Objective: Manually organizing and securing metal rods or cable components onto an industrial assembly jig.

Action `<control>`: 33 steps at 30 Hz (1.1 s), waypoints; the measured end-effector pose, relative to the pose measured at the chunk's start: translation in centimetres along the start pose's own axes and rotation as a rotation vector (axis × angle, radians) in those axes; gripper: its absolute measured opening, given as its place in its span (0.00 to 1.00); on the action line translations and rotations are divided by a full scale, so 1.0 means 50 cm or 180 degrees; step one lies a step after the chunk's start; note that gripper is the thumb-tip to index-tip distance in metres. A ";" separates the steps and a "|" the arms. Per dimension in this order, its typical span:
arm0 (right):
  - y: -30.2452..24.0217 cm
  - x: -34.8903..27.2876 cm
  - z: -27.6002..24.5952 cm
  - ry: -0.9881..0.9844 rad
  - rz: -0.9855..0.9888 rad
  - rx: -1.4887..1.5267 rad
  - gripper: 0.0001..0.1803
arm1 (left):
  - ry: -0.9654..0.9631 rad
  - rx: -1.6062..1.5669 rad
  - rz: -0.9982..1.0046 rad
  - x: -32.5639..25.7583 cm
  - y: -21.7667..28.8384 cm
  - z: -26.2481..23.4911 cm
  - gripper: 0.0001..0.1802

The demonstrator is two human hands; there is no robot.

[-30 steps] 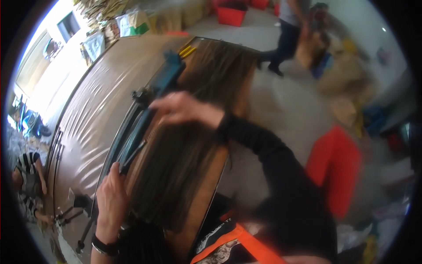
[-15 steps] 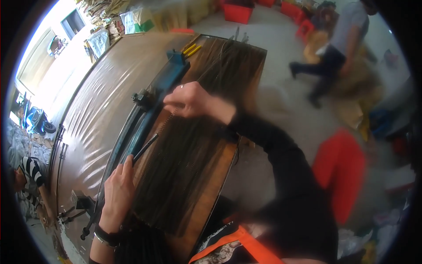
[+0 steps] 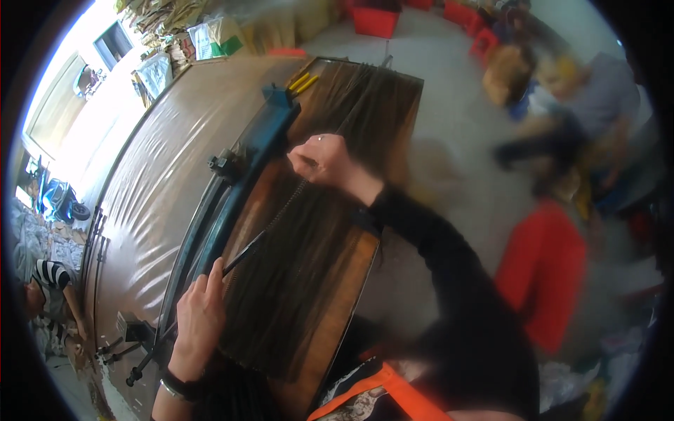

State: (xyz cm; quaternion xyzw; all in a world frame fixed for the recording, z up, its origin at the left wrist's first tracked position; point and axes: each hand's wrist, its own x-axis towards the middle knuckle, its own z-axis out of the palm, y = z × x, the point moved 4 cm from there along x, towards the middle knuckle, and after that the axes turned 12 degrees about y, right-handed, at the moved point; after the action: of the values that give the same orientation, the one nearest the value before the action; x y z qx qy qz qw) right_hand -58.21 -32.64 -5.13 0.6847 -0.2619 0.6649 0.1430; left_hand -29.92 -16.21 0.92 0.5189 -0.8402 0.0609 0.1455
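My left hand [image 3: 200, 316] is closed around a thin dark rod [image 3: 244, 257] that points up and to the right. From the rod's tip a thin dark coil, like a long spring [image 3: 287, 204], runs up to my right hand [image 3: 326, 158]. Pinched fingers of that hand grip the coil's far end. Beneath both hands lies a thick layer of long dark strands [image 3: 281, 295] on a brown wooden board [image 3: 357, 274]. Left of them stands a long blue metal fixture [image 3: 279, 116] with a dark clamp block [image 3: 226, 166] at its middle.
Yellow-handled tools [image 3: 303, 82] rest by the fixture's far end. Clear plastic sheeting [image 3: 151, 189] covers the table's left part. A red bin [image 3: 377, 21] stands on the floor beyond. One person in stripes [image 3: 53, 281] is at the left edge; another, blurred [image 3: 597, 105], is at far right.
My right hand has moved right, away from the clamp block, with the coil. My left hand and the rod have shifted slightly right and nearer. The person at far right has moved further right.
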 end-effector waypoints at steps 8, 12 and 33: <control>-0.005 -0.035 0.019 -0.0550 -0.0292 0.0160 0.04 | -0.0074 0.0018 -0.0058 -0.017 -0.009 0.019 0.24; 0.022 -0.030 0.018 -0.0127 0.0038 -0.0074 0.03 | 0.0048 -0.0010 -0.0058 -0.020 -0.012 0.022 0.21; -0.274 -0.068 0.134 -0.1492 0.0867 0.1191 0.17 | 0.0645 0.0224 -0.0581 -0.148 -0.116 -0.091 0.21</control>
State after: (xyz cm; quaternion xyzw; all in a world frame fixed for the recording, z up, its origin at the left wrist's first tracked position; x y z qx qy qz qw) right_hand -45.03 -24.45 -6.90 0.7922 -0.2502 0.5388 -0.1396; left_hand -20.86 -11.38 2.68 0.5891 -0.7678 0.1289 0.2162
